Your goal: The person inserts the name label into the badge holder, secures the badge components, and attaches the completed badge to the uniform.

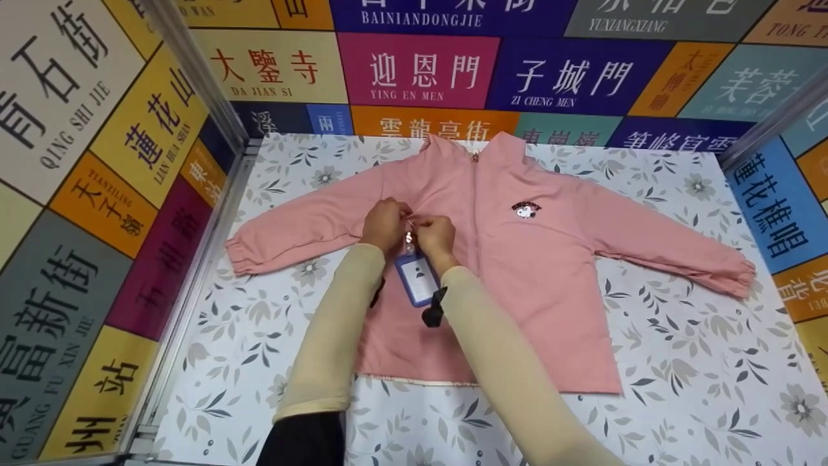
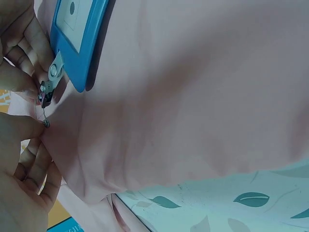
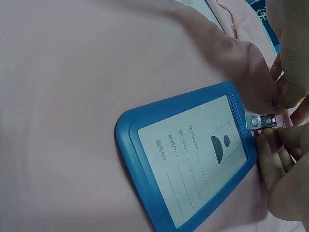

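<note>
A pink jacket (image 1: 537, 304) lies spread flat, front up, its zipper closed. On its left chest as seen rests a blue-framed ID badge (image 1: 417, 279), with a printed card (image 3: 198, 154) inside. A metal clip (image 3: 256, 121) joins the badge to a thin open safety pin (image 2: 45, 115). My left hand (image 1: 387, 223) pinches the coiled end of the pin against a raised fold of the jacket. Close beside it, my right hand (image 1: 436, 239) grips the clip between thumb and fingers. The fingers partly hide the pin's point, so whether it pierces the cloth I cannot tell.
Beneath the jacket is a table (image 1: 673, 388) covered in white leaf-patterned cloth. Panels with Chinese lettering (image 1: 420, 71) stand behind and at both sides. The jacket's sleeves (image 1: 673, 252) stretch outward left and right. A small cartoon patch (image 1: 526, 210) decorates the other chest side.
</note>
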### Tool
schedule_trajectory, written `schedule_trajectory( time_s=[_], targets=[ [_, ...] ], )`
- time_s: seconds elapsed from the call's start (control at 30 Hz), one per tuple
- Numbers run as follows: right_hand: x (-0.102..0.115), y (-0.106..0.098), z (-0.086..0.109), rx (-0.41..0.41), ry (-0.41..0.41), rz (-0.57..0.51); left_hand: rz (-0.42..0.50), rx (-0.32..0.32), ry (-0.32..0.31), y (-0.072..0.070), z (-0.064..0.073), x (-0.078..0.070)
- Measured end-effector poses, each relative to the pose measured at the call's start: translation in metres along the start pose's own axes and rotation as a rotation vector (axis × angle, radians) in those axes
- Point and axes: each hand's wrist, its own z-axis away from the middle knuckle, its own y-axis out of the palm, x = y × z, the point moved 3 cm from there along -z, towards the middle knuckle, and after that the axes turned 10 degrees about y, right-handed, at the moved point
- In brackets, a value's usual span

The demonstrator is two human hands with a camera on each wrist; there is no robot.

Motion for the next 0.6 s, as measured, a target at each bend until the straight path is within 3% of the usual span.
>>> schedule_trajectory(
  time_s=[0.6],
  targets=[
    [0.0030, 0.0016, -0.0010, -0.027, -0.016, 0.032, -0.030, -0.028, 0.013, 0.0007, -0.0024, 0.0021]
  ],
)
